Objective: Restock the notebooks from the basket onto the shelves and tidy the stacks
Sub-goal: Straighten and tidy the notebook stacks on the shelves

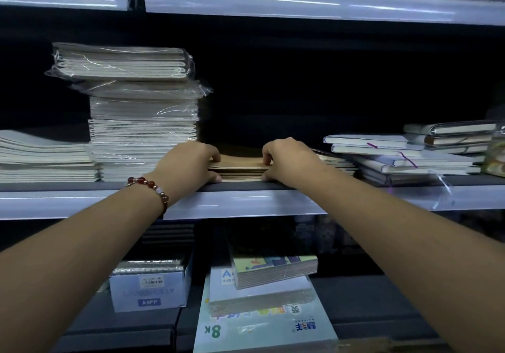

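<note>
Your left hand and right hand grip the two ends of a low stack of brown notebooks at centre of the middle shelf, fingers curled over the top, thumbs at the bottom front edge. A red bead bracelet sits on your left wrist. At 9 o'clock of the stack: a tall pile of plastic-wrapped white notebooks. At 3 o'clock: hardcover notebooks with purple ribbons. At 6 o'clock, lower shelf: a box labelled "A6PP" and a pale pad marked "8K"; other writing is unreadable.
</note>
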`<control>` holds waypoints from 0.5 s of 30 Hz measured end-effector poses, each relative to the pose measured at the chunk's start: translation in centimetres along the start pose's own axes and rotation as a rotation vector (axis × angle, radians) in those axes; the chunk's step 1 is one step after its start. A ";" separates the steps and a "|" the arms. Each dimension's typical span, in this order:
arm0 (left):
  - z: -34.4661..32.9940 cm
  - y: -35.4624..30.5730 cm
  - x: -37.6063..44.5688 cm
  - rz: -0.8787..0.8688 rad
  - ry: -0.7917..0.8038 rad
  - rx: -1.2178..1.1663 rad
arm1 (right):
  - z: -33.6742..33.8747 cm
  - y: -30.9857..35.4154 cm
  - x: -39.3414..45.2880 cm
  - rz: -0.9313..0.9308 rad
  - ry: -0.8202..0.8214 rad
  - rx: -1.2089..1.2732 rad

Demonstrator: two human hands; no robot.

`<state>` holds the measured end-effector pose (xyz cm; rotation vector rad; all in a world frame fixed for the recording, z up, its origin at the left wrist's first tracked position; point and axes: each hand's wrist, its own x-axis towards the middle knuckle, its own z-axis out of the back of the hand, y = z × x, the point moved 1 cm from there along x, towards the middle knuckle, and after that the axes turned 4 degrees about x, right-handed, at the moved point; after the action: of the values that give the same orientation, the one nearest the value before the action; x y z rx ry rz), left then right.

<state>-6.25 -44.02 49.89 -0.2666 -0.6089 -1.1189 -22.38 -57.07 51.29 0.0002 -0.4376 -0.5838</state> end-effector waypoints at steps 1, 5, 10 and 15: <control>0.0 0.0 -0.1 0.004 0.002 -0.014 | 0.1 -0.2 -0.2 0.001 -0.003 0.013; 0.2 -0.1 -0.5 0.025 -0.030 -0.059 | 0.0 -0.6 -0.7 -0.034 -0.043 0.160; -0.3 -0.8 -0.7 0.081 -0.103 0.020 | -1.8 -0.1 -0.2 -0.054 -0.186 0.064; -0.4 -1.3 -0.4 0.138 -0.100 0.062 | -2.8 -0.1 0.7 -0.093 -0.245 0.019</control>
<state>-7.36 -44.48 49.21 -0.3079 -0.7016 -0.9567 -20.81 -57.90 48.99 -0.0334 -0.6835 -0.6738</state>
